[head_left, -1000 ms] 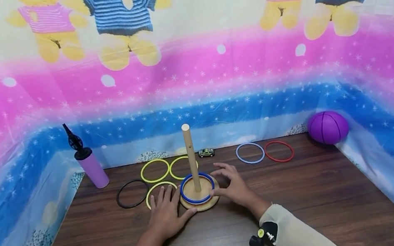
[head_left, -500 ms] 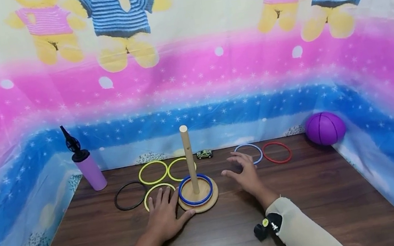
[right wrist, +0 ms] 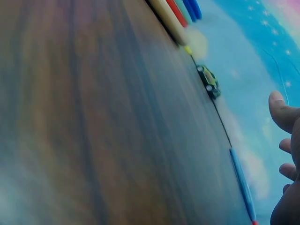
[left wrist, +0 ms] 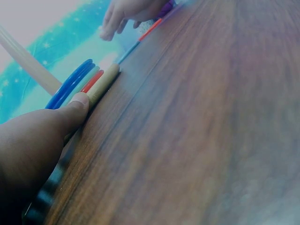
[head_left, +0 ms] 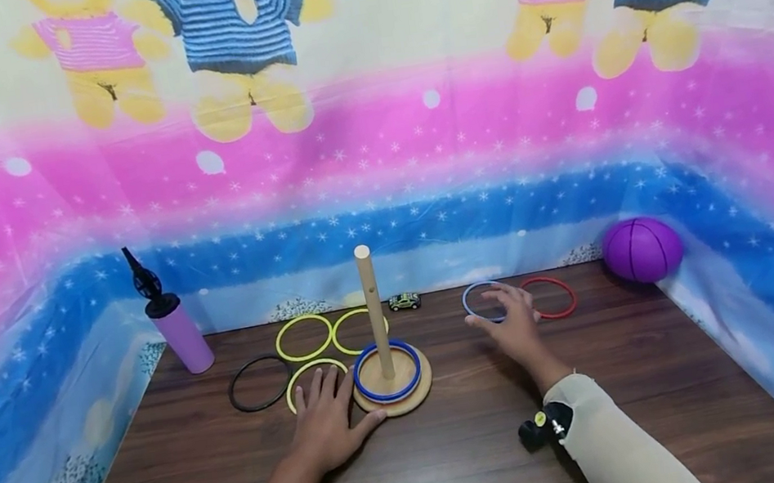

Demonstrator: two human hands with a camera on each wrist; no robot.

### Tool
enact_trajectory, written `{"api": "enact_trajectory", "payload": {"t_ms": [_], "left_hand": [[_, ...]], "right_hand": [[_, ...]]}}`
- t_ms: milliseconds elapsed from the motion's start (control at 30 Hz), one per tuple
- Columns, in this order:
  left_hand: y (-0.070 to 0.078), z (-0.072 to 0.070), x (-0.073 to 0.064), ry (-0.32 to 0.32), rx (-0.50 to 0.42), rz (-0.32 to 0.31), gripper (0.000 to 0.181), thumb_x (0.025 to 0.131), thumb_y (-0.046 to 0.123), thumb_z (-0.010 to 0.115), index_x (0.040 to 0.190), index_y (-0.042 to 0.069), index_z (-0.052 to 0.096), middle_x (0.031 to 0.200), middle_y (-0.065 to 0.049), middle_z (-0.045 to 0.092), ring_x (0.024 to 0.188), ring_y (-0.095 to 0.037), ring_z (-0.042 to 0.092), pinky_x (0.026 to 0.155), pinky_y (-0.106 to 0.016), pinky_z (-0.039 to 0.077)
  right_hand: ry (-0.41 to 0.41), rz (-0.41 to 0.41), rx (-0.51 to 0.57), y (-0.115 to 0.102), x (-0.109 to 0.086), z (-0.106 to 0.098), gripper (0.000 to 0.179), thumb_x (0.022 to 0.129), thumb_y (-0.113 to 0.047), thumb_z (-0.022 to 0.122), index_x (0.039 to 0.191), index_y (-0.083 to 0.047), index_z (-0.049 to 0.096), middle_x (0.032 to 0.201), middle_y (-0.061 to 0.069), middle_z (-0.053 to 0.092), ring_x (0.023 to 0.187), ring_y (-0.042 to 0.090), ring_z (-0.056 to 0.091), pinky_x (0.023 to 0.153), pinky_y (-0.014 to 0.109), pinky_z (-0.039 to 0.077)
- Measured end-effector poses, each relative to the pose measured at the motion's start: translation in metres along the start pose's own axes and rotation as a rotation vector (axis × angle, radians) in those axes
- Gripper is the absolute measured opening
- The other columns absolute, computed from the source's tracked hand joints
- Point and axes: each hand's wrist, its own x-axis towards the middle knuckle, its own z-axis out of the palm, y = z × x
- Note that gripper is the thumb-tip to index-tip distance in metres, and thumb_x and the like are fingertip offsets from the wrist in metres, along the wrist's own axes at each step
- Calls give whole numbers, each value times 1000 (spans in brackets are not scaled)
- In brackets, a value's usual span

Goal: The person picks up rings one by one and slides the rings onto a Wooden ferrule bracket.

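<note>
A wooden peg [head_left: 372, 301] rises from a round wooden base [head_left: 419, 390] with blue rings [left wrist: 70, 84] around it. Below these, the left wrist view shows a pale green ring [left wrist: 95, 70] and a red one [left wrist: 92, 81]. My left hand [head_left: 324, 428] lies with fingers spread beside the base, its thumb against the edge. Holding nothing, my right hand [head_left: 518, 330] hovers over a light blue ring [head_left: 465, 300] at the back right, hiding part of it. Close to those fingers lies a loose red ring [head_left: 575, 297].
Yellow rings [head_left: 302, 317] and a black ring [head_left: 231, 391] lie left of the base. A toy car [head_left: 405, 302] stands at the back edge. A purple hand pump [head_left: 181, 336] is at the left, a purple ball [head_left: 644, 250] at the right. Printed cloth surrounds the table.
My right hand has moved away from the rings on the base, rightward and back to the light blue ring. My left hand has stayed at the base.
</note>
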Motion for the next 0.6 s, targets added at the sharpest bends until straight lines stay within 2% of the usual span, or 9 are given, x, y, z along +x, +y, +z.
{"api": "enact_trajectory", "payload": {"t_ms": [333, 600], "left_hand": [[0, 3, 1, 6, 7, 3, 96, 99, 80, 57, 170, 17, 42, 175, -22, 36, 166, -52, 25, 128, -81, 17], [-2, 3, 1, 6, 4, 6, 96, 100, 80, 56, 171, 18, 41, 175, -22, 35, 166, -52, 24, 128, -81, 16]], "right_hand": [[19, 6, -124, 19, 11, -14, 70, 92, -33, 91, 148, 1, 64, 172, 25, 38, 164, 52, 15, 122, 79, 10], [-32, 36, -248, 34, 20, -18, 79, 92, -44, 89, 154, -3, 60, 176, 26, 30, 167, 52, 5, 122, 82, 6]]}}
